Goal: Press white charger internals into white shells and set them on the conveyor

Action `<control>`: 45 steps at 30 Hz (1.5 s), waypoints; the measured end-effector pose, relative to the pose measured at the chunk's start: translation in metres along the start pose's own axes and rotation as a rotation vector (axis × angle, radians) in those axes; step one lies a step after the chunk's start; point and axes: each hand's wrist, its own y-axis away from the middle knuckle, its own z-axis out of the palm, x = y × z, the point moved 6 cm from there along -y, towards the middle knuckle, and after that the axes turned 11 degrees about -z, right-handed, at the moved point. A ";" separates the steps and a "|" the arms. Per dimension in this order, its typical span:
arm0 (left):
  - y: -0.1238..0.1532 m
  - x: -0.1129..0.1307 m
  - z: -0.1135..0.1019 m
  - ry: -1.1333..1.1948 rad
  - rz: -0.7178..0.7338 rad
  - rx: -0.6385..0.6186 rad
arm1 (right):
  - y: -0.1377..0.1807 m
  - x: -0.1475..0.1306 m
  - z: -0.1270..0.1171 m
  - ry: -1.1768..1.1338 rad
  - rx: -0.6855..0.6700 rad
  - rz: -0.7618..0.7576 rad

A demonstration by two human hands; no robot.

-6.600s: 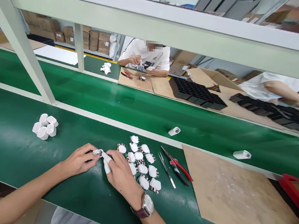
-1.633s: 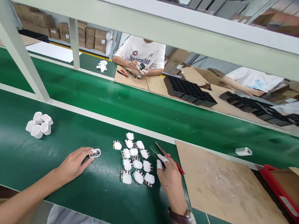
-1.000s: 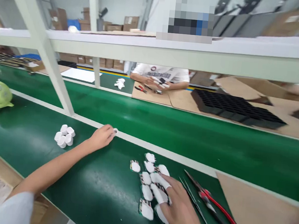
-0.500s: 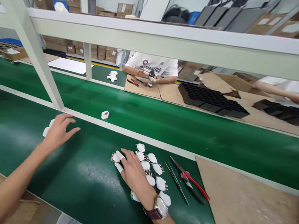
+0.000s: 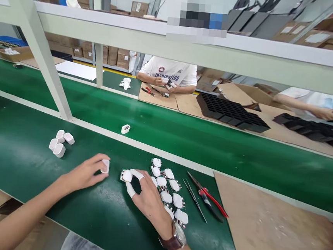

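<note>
My left hand (image 5: 88, 172) pinches a small white plastic housing (image 5: 105, 166) between thumb and fingers, just above the green bench. Opposite it, my right hand (image 5: 145, 195), with white finger cots on thumb and index finger, grips a small circuit board with a white pad (image 5: 126, 175). The two pieces are apart, facing each other across a short gap. Several similar white-padded circuit boards (image 5: 177, 200) lie in rows beside and partly behind my right hand. To the left stands a group of several white housings (image 5: 59, 150), their hollow openings showing.
Tweezers (image 5: 195, 200) and red-and-black pliers (image 5: 208, 198) lie right of the boards, beside a brown cardboard sheet (image 5: 262, 227). One white housing (image 5: 125, 129) sits on the green conveyor (image 5: 166, 129). A slanted post (image 5: 48, 60) and shelf beam (image 5: 133, 40) stand ahead. Co-workers (image 5: 171, 73) sit opposite.
My left hand has come right from the housing group, now holding one housing. My right hand has drawn slightly left with the circuit board, which now shows more clearly. The housing on the conveyor has shifted right.
</note>
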 end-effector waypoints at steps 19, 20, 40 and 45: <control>-0.003 -0.012 0.056 0.135 -0.139 0.005 | -0.002 -0.023 -0.012 0.033 0.004 -0.071; -0.004 -0.011 0.054 0.151 -0.131 -0.053 | -0.001 -0.023 -0.014 0.024 0.010 -0.059; -0.001 0.007 0.061 -0.031 0.088 0.068 | -0.003 -0.044 0.004 0.088 -0.082 -0.151; -0.001 0.006 0.063 -0.037 0.094 0.071 | -0.007 -0.045 0.005 0.090 -0.112 -0.159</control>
